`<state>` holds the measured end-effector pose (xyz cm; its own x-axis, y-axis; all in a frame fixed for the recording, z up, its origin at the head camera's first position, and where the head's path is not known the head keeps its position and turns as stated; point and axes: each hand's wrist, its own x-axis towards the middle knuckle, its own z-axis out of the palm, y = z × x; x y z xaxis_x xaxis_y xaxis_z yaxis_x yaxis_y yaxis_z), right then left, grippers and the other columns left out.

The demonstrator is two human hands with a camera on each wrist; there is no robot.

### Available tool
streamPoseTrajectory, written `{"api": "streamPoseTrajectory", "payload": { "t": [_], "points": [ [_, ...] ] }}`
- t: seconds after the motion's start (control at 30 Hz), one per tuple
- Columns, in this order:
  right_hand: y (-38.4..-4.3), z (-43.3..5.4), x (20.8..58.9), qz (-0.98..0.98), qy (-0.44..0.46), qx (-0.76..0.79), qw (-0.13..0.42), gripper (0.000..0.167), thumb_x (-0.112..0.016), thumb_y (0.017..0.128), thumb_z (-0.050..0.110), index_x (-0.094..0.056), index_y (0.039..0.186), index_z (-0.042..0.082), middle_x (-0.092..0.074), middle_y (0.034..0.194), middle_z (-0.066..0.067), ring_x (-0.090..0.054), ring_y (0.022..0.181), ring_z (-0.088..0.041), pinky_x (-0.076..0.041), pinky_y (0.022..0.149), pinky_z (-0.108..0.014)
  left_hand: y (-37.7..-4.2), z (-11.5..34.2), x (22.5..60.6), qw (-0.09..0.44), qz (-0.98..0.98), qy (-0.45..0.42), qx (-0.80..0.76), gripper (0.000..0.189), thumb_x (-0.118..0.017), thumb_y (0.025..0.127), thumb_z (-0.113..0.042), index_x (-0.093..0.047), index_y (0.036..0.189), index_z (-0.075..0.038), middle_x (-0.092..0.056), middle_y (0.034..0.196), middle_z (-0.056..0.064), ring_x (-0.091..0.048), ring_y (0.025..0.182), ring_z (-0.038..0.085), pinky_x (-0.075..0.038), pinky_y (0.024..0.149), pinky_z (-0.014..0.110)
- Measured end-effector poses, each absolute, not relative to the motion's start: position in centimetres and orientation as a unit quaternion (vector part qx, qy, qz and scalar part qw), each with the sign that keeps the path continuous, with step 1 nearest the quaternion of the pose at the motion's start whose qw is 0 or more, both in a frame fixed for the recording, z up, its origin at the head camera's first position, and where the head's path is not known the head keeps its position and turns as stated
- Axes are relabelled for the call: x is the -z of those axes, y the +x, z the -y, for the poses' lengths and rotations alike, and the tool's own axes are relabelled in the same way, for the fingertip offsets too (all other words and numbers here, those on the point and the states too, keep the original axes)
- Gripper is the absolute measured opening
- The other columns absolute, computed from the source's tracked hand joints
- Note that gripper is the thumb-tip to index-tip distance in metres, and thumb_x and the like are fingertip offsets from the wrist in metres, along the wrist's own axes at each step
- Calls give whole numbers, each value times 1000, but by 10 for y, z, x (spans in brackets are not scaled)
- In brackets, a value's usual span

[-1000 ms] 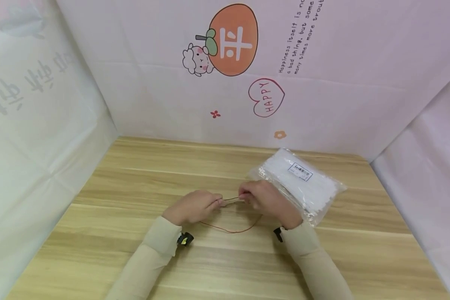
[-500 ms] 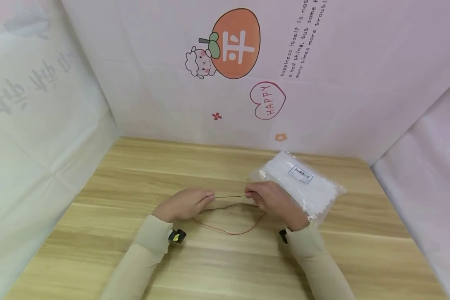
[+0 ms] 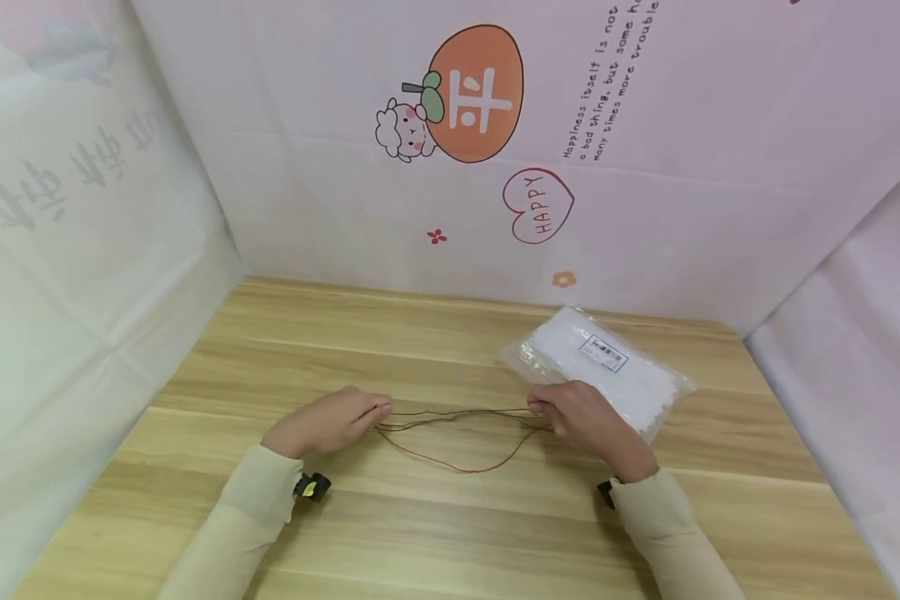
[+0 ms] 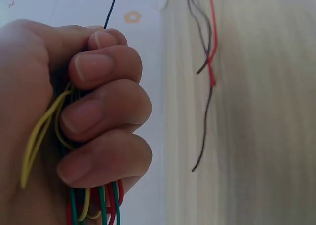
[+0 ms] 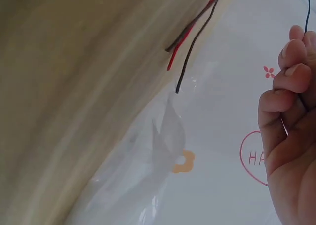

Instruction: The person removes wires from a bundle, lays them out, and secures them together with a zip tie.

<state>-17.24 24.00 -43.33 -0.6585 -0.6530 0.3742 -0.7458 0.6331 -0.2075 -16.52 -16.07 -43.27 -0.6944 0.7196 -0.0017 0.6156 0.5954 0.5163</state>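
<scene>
Thin dark wire point(image 4: 111, 9) runs between the left hand point(image 3: 337, 421) at nine o'clock and the right hand point(image 3: 588, 425) at three, pinched by both; the left also grips looped coloured wires point(image 4: 111, 203). Red wire point(image 3: 471, 472) bows toward six o'clock; crinkled plastic bag point(image 3: 637, 379) lies near two.

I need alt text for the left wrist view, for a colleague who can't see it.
The left hand grips a bundle of red, green and yellow wires, with a thin dark wire running up from its grip. To the right, loose red and dark wire ends show against the wooden tabletop; an orange flower print marks the white backdrop.
</scene>
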Motion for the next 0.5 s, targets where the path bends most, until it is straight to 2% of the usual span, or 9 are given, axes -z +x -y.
{"api": "streamPoseTrajectory", "payload": {
  "t": [0.2,0.37,0.5],
  "points": [
    [-171,-255,432,902,378,-176,115,23,-74,96,6,-61,81,18,-55,68,10,-43,63,1,-45,63,-23,-165,170,437,99,-891,369,-244,31,-44,115,-18,-55,86,-13,-35,72,-12,-36,66,1,-42,70,25],
    [-173,-264,429,891,392,-189,129,25,-74,94,-1,-62,81,17,-55,69,11,-42,64,3,-44,62,-21,-166,174,434,95,-884,367,-273,33,-43,115,-16,-49,82,-14,-33,71,-11,-30,63,0,-37,65,23],
    [-170,-271,425,885,397,-194,143,27,-74,92,-4,-61,79,16,-55,69,12,-41,64,4,-43,61,-20,-167,174,432,98,-875,376,-290,33,-43,115,-17,-49,82,-15,-33,71,-12,-30,63,-1,-36,64,22]
  ]
}}
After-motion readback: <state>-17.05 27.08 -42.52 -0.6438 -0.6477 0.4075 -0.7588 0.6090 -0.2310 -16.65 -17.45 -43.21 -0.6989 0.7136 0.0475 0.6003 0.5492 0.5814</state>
